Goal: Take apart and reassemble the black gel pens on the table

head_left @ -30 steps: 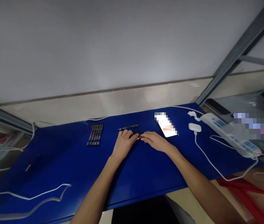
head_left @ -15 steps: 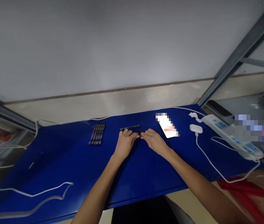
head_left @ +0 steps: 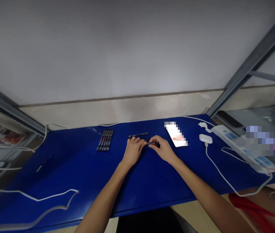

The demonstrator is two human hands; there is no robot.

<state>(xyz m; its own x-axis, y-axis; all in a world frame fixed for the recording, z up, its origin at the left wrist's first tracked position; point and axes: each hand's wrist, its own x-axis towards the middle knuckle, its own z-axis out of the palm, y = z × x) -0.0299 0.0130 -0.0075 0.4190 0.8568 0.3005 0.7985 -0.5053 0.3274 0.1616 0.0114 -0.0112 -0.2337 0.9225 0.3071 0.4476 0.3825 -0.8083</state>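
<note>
Gripping a dark pen (head_left: 153,143) in left hand (head_left: 132,150) and right hand (head_left: 163,148), with a row of pens (head_left: 105,140) at nine o'clock.

Right of me: lit phone (head_left: 176,135) on blue tabletop (head_left: 88,174); small white case (head_left: 205,139), charging cable (head_left: 241,195) at its near end; white power strip (head_left: 232,136), blue socket panels. Left of me: white cord (head_left: 38,200). Facing me: pale wall (head_left: 118,48).
</note>
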